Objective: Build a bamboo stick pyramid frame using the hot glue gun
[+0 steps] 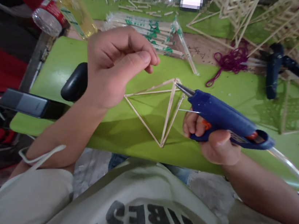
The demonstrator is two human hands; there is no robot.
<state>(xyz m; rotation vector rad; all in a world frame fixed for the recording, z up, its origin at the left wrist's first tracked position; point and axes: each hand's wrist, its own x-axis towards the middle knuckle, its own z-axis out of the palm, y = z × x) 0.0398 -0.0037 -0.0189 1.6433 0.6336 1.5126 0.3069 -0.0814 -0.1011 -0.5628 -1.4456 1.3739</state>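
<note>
My right hand [217,143] grips a blue hot glue gun [226,114], its fingers wrapped round the handle. The metal nozzle points left, at the top corner of a small wooden-stick frame [168,114]; I cannot tell whether it touches. A clear glue stick [291,165] sticks out of the gun's back end. The frame, made of thin sticks joined into triangles, stands on the green board [134,143]. Above and left of it, my left hand [117,62] hovers with fingers curled and thumb pressed to the index finger. Nothing shows between those fingertips.
Wrapped chopsticks [149,29] and short stick pieces [141,6] lie at the back. Purple string [232,60], a dark-handled tool [273,69] and lattice stick structures [240,10] are right. A bottle of yellow liquid [77,10], black mouse [75,82] and power bank [29,103] are left.
</note>
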